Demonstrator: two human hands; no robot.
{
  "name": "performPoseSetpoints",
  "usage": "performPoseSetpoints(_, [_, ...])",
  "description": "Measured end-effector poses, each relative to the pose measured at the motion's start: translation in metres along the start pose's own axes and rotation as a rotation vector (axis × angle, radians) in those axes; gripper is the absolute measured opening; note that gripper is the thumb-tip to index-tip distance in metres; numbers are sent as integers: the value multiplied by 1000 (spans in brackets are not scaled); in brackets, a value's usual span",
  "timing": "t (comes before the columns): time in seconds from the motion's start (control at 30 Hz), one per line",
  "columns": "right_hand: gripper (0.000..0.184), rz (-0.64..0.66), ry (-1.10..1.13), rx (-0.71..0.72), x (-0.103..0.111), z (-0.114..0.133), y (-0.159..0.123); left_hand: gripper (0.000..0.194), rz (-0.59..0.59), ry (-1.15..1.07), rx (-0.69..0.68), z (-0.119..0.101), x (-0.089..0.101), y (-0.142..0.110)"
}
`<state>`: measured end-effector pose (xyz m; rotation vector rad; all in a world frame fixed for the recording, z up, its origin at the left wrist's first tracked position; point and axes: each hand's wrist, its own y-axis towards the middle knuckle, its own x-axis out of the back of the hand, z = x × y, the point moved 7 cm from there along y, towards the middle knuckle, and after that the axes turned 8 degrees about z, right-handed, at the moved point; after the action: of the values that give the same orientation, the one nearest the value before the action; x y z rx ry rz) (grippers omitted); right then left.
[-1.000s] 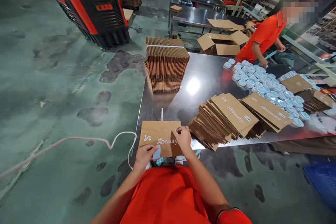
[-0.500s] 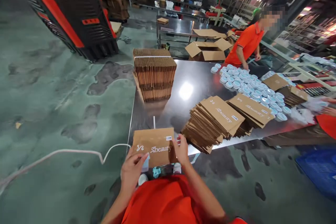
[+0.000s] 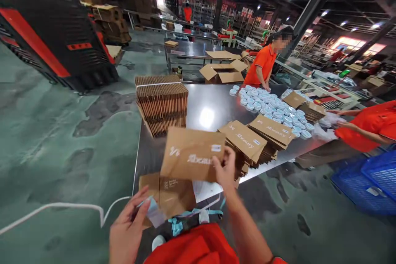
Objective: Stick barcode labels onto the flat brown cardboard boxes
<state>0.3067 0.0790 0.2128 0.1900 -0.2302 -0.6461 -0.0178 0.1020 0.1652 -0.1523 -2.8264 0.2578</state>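
Note:
My right hand (image 3: pixel 225 167) grips the right edge of a flat, folded brown carton (image 3: pixel 188 154) with white "Sbeauty" lettering and a small barcode label. That carton is raised and tilted over the front of the table. Below it lies another brown carton (image 3: pixel 177 196) with small print, partly covered. My left hand (image 3: pixel 130 222) pinches a pale, see-through piece with a light blue edge (image 3: pixel 155 213), perhaps label backing; its exact kind is unclear. To the right, flat printed cartons (image 3: pixel 244 142) lie in leaning stacks.
An upright bundle of folded cartons (image 3: pixel 161 107) with a white strap stands on the steel table (image 3: pixel 201 101). Many round pale-blue containers (image 3: pixel 272 107) spread across the far right. Two co-workers in orange (image 3: pixel 261 64) are at the table; blue crates (image 3: pixel 368 185) sit at right.
My right hand has lifted the printed carton up and away, uncovering another carton below. My left hand has moved down and left with the pale piece. The view has tilted up and turned right.

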Motion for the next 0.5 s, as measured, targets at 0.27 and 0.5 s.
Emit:
performPoseSetpoints(0.27, [52,-472,-636,-314,154,-4,79,52,127,-292,206,21,-39,-10])
performPoseSetpoints(0.5, [36,-749,-682,30,157,-21,-17,60,230,-301,270,21,-60,-16])
